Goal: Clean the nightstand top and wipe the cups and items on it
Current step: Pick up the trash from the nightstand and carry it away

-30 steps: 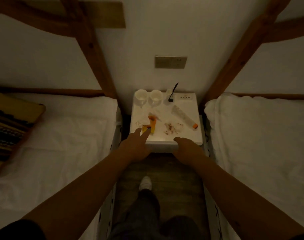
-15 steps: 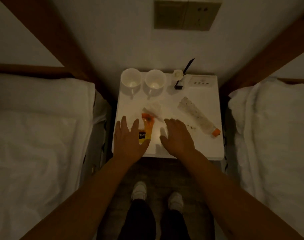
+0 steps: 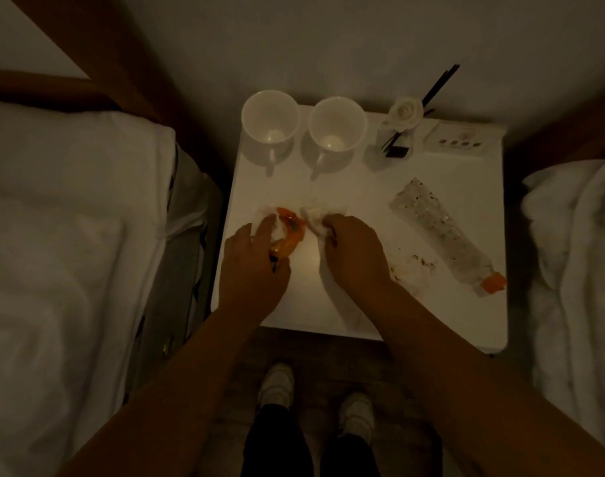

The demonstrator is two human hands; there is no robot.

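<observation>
Reaching over the nightstand (image 3: pixel 328 304), your left hand (image 3: pixel 251 270) has its fingers curled on an orange wrapper (image 3: pixel 289 235) and white tissue (image 3: pixel 268 213); your right hand (image 3: pixel 354 253) pinches a second tissue wad (image 3: pixel 314 215) at its fingertips. Crumbs (image 3: pixel 411 266) and a flattened bottle (image 3: pixel 442 232) lie right of your right fingers. Two cups (image 3: pixel 270 118) stand beyond both hands.

White nightstand (image 3: pixel 369 306), two cups (image 3: pixel 270 116), crushed bottle (image 3: pixel 442 235), orange wrapper (image 3: pixel 289 235), crumbs (image 3: pixel 411 268)
</observation>
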